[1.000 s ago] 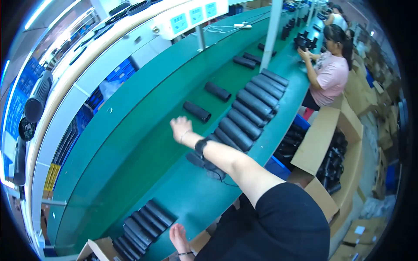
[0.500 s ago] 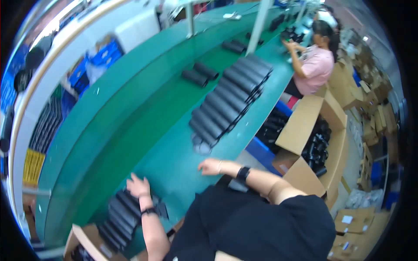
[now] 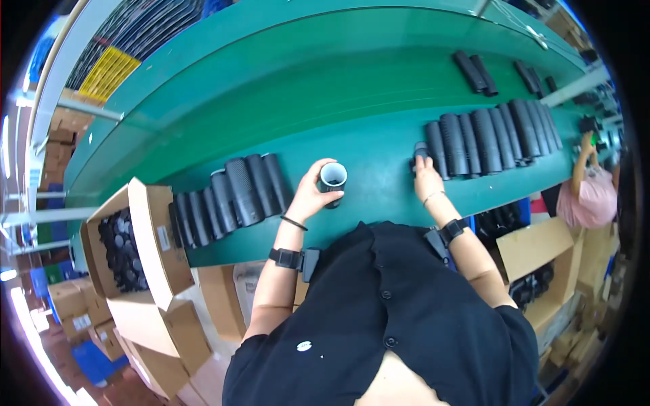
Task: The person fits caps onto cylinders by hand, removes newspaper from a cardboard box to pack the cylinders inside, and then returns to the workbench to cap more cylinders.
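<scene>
My left hand point(image 3: 311, 193) is wrapped round a black tube point(image 3: 334, 187), thumb on the near side. The tube's round end faces up and shows a pale inside. At the left end of the right-hand row, the fingers of my right hand point(image 3: 429, 184) close on a small dark round piece point(image 3: 421, 147); its exact kind is partly hidden by them. Beside this hand lies a row of several black textured tubes point(image 3: 484, 139). Another row of black tubes point(image 3: 238, 191) lies to the left of my left hand.
An open cardboard box point(image 3: 150, 230) of small black parts stands at the left table end. Several loose tubes point(image 3: 470, 72) lie farther back on the green table point(image 3: 271, 101). At right, a person in pink point(image 3: 590, 196) works beside another open box point(image 3: 538, 247).
The view has turned left and now faces the table. My left hand has left the left row and holds a tube. My right hand has reached the small round pieces.
</scene>
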{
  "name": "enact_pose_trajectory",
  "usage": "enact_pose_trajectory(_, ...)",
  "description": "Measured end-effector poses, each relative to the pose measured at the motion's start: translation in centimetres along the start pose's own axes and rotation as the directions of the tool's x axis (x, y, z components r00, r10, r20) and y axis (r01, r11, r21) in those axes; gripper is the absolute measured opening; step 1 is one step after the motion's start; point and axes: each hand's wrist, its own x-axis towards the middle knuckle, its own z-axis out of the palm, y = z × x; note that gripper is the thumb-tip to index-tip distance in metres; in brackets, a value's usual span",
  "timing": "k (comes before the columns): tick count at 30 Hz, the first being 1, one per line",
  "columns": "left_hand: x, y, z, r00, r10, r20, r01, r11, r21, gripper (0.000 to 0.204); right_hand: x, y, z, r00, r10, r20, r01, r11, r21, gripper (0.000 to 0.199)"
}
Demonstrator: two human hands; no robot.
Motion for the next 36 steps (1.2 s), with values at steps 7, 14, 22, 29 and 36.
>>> enact_pose_trajectory(7, -1.0, -2.0, -0.8, 0.993, 0.011, -0.116, -0.031, 0.986, -0.164, 0.066, 3.9, -0.7, 2.1, 0.994, -0.056, 0.095, 0.076, 0.97, -0.229, 0.035)
enact_pose_trajectory(14, -1.1, -2.4, 0.4, 0.996, -0.02, -0.089, 0.006, 0.988, -0.157, 0.065, 0.1, -9.9, -7.1, 0.856, -0.516, -0.013, 0.368, 0.593, 0.716, 0.03)
enact_pose_trajectory(22, -1.2, -1.1, 0.5, 0.938, 0.292, -0.188, -0.223, 0.922, 0.317, 0.047, 0.5, -13.5, -8.4, 0.707, -0.707, -0.027, 0.508, 0.481, 0.715, 0.027)
enact_pose_trajectory(29, -1.6, -0.1, -0.4, 0.938, 0.344, -0.031, -0.301, 0.859, 0.414, 0.031, 0.5, -13.0, -8.4, 0.593, -0.775, -0.217, 0.694, 0.356, 0.626, 0.025)
enact_pose_trajectory(36, -2.1, -3.5, -1.7, 0.991, -0.065, -0.116, 0.002, 0.879, -0.477, 0.072, 6.6, -1.5, -0.3, 0.991, -0.087, -0.099, 0.088, 0.996, 0.002, 0.019)
